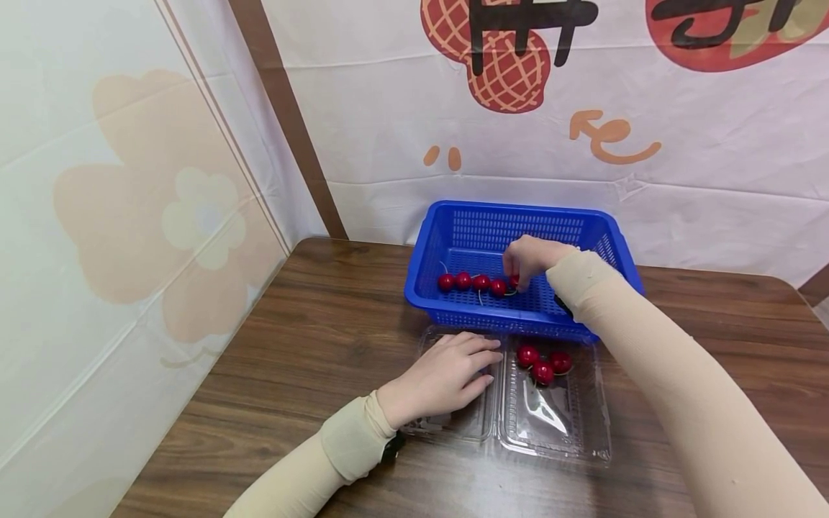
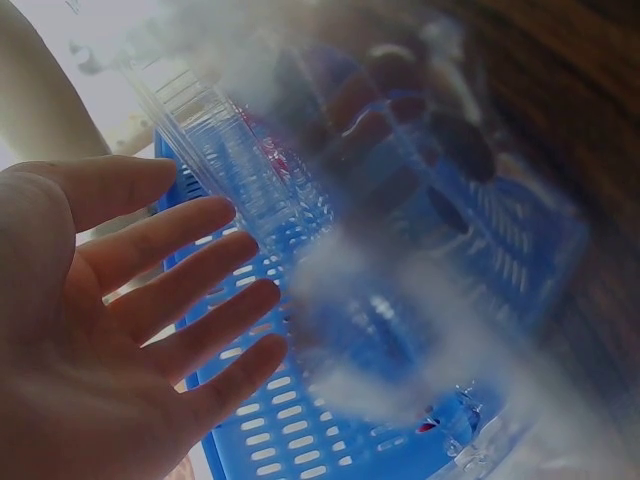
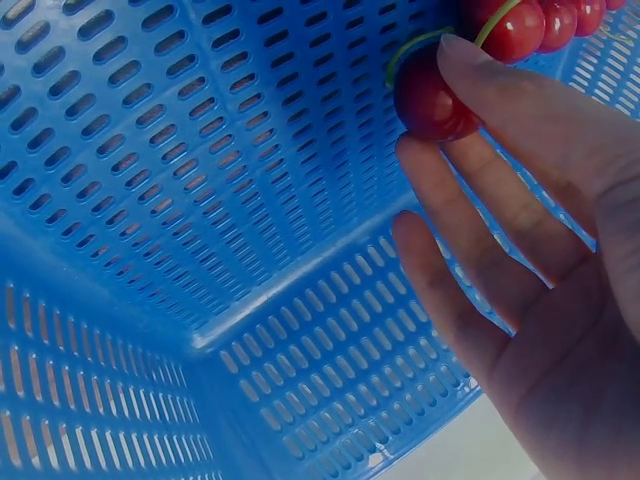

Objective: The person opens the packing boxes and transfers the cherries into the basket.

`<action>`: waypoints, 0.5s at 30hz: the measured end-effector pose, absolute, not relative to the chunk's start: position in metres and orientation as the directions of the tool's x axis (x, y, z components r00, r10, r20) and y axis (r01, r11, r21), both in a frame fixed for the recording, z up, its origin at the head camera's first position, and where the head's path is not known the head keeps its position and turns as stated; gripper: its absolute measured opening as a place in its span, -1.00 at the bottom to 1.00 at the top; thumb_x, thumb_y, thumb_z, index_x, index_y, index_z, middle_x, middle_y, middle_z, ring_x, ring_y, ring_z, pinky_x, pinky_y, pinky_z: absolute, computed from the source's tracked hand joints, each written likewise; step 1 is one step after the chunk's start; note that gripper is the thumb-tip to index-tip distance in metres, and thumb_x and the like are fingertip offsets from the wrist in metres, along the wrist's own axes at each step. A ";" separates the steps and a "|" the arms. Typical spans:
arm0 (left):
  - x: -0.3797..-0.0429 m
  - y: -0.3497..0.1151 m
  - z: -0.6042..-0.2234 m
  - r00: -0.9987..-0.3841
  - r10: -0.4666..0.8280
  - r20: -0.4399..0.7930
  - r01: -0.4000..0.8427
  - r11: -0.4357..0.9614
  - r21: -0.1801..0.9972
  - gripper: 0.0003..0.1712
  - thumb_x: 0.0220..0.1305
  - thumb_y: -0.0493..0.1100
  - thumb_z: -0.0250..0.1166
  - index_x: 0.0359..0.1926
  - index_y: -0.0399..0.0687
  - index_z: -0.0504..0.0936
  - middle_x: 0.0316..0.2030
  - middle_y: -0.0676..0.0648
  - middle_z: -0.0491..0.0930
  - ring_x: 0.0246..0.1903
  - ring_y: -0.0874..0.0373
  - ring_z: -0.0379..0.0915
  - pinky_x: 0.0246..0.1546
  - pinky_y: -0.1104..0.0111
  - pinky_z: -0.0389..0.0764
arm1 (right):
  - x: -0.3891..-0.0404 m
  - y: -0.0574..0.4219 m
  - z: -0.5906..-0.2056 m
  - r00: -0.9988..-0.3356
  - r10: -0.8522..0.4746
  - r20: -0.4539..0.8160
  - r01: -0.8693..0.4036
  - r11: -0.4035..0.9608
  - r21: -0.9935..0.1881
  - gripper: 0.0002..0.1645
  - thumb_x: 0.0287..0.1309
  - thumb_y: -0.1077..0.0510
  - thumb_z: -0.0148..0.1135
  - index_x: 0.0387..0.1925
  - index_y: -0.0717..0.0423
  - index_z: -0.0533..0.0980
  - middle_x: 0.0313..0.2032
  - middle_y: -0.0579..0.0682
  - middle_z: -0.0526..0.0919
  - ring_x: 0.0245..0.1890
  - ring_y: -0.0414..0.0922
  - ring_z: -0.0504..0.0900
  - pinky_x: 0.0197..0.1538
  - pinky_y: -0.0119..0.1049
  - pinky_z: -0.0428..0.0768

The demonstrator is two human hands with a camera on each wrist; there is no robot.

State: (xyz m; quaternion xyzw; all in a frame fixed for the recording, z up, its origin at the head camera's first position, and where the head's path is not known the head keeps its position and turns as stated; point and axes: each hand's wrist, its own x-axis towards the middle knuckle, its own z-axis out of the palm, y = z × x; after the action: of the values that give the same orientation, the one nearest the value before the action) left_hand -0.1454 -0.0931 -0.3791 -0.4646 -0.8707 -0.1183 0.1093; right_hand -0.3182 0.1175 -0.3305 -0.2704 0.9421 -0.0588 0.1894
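Note:
My right hand (image 1: 532, 257) reaches into the blue basket (image 1: 518, 314) and pinches a dark red cherry (image 3: 432, 98) between thumb and fingertips; its green stem curves beside the thumb. A row of several cherries (image 1: 463, 280) lies on the basket floor to the left of that hand. My left hand (image 1: 447, 375) rests palm down, fingers spread, over the left half of a clear plastic clamshell box (image 1: 550, 424). In the left wrist view its fingers are straight, with the clear plastic beyond them. Three cherries (image 1: 542, 372) sit in the box's right half, toward its back.
The box lies opened flat on a wooden table (image 1: 311, 324), directly in front of the basket. Behind the table hangs a printed white cloth (image 1: 382, 86), and another cloth (image 1: 129, 216) with a flower pattern covers the left side.

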 end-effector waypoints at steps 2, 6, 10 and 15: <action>-0.145 -0.093 -0.379 -0.543 0.783 0.302 0.836 0.539 0.106 -0.60 0.24 -0.02 0.11 0.04 -0.04 0.59 0.12 -0.04 0.51 0.11 0.07 0.34 0.07 0.20 0.44 | -0.318 0.117 -0.331 -0.784 -0.526 -0.330 -0.485 0.850 -0.205 -0.58 -0.28 0.25 0.47 -0.23 0.21 0.61 -0.30 0.10 0.68 -0.31 -0.06 0.58 -0.15 -0.10 0.61; -0.145 -0.093 -0.378 -0.542 0.783 0.305 0.837 0.536 0.109 -0.61 0.24 -0.03 0.12 0.04 -0.04 0.59 0.11 -0.04 0.52 0.11 0.07 0.34 0.07 0.20 0.44 | -0.318 0.116 -0.332 -0.783 -0.522 -0.339 -0.485 0.853 -0.192 -0.57 -0.28 0.23 0.47 -0.23 0.21 0.61 -0.28 0.11 0.66 -0.30 -0.05 0.57 -0.14 -0.10 0.61; -0.145 -0.093 -0.378 -0.541 0.784 0.304 0.837 0.535 0.111 -0.61 0.24 -0.02 0.12 0.04 -0.04 0.59 0.11 -0.04 0.52 0.11 0.07 0.34 0.07 0.20 0.44 | -0.319 0.115 -0.335 -0.780 -0.518 -0.350 -0.487 0.855 -0.179 -0.57 -0.28 0.23 0.47 -0.22 0.21 0.60 -0.27 0.10 0.65 -0.28 -0.05 0.56 -0.13 -0.11 0.61; -0.145 -0.092 -0.378 -0.536 0.787 0.305 0.840 0.532 0.103 -0.61 0.24 -0.02 0.11 0.04 -0.03 0.59 0.11 -0.03 0.52 0.11 0.07 0.34 0.07 0.21 0.44 | -0.320 0.115 -0.338 -0.783 -0.504 -0.366 -0.476 0.863 -0.169 -0.55 -0.28 0.22 0.47 -0.20 0.20 0.60 -0.25 0.10 0.65 -0.26 -0.05 0.56 -0.12 -0.10 0.60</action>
State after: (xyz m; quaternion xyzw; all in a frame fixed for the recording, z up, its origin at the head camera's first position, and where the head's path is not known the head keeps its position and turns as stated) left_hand -0.1449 -0.0922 -0.3778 -0.4686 -0.8683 -0.1194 0.1110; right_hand -0.3203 0.1148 -0.3377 -0.2597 0.9435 -0.0335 0.2029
